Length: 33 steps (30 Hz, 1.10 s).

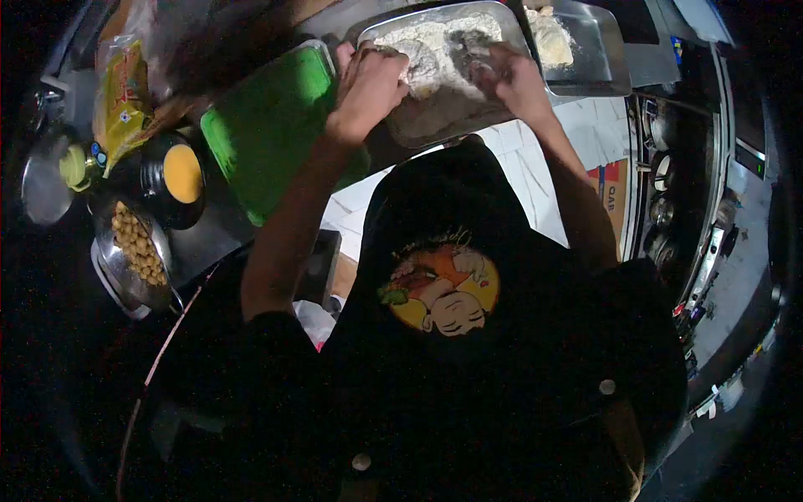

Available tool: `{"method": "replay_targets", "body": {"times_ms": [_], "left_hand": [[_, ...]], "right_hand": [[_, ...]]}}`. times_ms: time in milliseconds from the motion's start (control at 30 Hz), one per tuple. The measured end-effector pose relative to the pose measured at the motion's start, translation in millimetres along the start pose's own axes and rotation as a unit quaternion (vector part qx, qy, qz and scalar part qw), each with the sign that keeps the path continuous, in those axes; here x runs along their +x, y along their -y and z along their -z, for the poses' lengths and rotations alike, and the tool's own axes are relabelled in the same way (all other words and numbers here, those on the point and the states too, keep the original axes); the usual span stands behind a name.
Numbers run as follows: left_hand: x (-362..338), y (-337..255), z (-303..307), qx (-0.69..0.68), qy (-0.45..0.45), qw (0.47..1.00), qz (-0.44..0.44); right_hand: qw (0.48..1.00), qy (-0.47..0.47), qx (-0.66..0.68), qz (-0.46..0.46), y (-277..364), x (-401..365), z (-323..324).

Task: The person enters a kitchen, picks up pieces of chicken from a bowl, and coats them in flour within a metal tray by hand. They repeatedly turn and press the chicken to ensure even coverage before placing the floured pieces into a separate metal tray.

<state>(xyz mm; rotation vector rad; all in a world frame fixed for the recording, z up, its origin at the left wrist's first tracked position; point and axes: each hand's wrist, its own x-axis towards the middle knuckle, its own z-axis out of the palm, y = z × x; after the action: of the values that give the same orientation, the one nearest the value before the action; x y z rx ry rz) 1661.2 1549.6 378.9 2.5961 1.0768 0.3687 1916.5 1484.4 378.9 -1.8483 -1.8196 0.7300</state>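
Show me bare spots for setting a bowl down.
Bare: the flat green cutting board, between the flour-filled rectangular metal tray and the dark round jar with yellow lid; also the right half of the second metal tray. Crowded: the far left, around the steel bowl of tan balls.

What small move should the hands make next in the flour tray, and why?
Probably turn the lump over in the flour to coat its other side. The left hand and the right hand are both in the metal tray, on a pale floured lump with loose flour around it. The second tray behind holds a coated piece.
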Motion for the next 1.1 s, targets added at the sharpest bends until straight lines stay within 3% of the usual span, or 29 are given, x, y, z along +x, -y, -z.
{"method": "replay_targets", "body": {"times_ms": [67, 200, 233, 267, 300, 333, 367, 400, 433, 467, 533, 667, 700, 767, 833, 900, 933, 967, 1000, 1067, 1100], "left_hand": [[4, -3, 5, -0.008, 0.049, 0.999, 0.02], [3, 7, -1, -0.02, 0.016, 1.0, -0.018], [5, 9, 2, -0.01, 0.027, 0.999, -0.032], [6, 11, 5, 0.0, 0.037, 0.998, -0.047], [6, 10, 7, 0.001, 0.038, 0.998, -0.045], [6, 8, 7, 0.009, 0.039, 0.999, -0.037], [8, 5, 7, 0.018, 0.039, 0.999, -0.031], [10, 4, 6, 0.02, 0.039, 0.998, -0.035], [11, 3, 6, 0.018, 0.069, 0.997, -0.021], [13, 3, 6, 0.017, 0.099, 0.995, -0.007], [13, 6, 8, 0.017, 0.086, 0.996, -0.019], [14, 7, 3, 0.0, 0.02, 0.999, -0.038], [14, 8, 4, 0.001, 0.018, 0.999, -0.038], [12, 7, 5, -0.01, 0.038, 0.999, -0.029], [12, 9, 1, -0.009, 0.035, 0.999, -0.023], [10, 9, -3, -0.01, 0.032, 0.999, -0.014], [10, 10, -3, -0.022, 0.012, 0.999, -0.025], [10, 10, -3, -0.034, -0.003, 0.999, -0.039], [9, 9, -2, -0.036, 0.001, 0.999, -0.04], [11, 6, -1, -0.015, 0.028, 0.999, -0.011], [12, 4, 2, -0.016, 0.032, 0.999, -0.012]], "right_hand": [[0.996, -0.034, -0.074, 0.045, 7, 3, -7], [0.98, -0.069, -0.136, 0.127, -13, -17, -36], [0.99, 0.056, -0.112, 0.07, 5, -25, -26], [0.98, 0.18, -0.087, 0.013, 16, -28, -21], [0.948, 0.184, 0.25, -0.07, 4, -40, -39], [0.948, 0.184, 0.252, -0.07, 13, -39, -43], [0.967, 0.21, 0.091, 0.111, 25, -34, -51], [0.929, 0.223, -0.078, 0.286, 35, -28, -55], [0.906, 0.333, -0.069, 0.253, 40, -19, -52], [0.907, 0.329, -0.07, 0.255, 35, -12, -51], [0.891, 0.265, 0.045, 0.367, 17, 3, -50], [0.87, 0.3, 0.114, 0.373, -40, 19, -87], [0.859, 0.364, 0.053, 0.355, 14, 22, -45], [0.873, 0.322, 0.055, 0.362, -23, 17, -53], [0.885, 0.284, 0.059, 0.363, -18, 14, -43], [0.913, 0.296, -0.092, 0.267, -5, 17, -19], [0.911, 0.3, -0.093, 0.269, 11, 16, -7], [0.969, 0.212, 0.022, 0.123, 29, 11, 3], [0.984, 0.111, 0.137, -0.031, 38, 7, 4], [0.989, 0.073, 0.121, -0.033, 35, 3, -17], [0.996, 0.032, 0.082, 0.028, 40, -3, -28]]}}
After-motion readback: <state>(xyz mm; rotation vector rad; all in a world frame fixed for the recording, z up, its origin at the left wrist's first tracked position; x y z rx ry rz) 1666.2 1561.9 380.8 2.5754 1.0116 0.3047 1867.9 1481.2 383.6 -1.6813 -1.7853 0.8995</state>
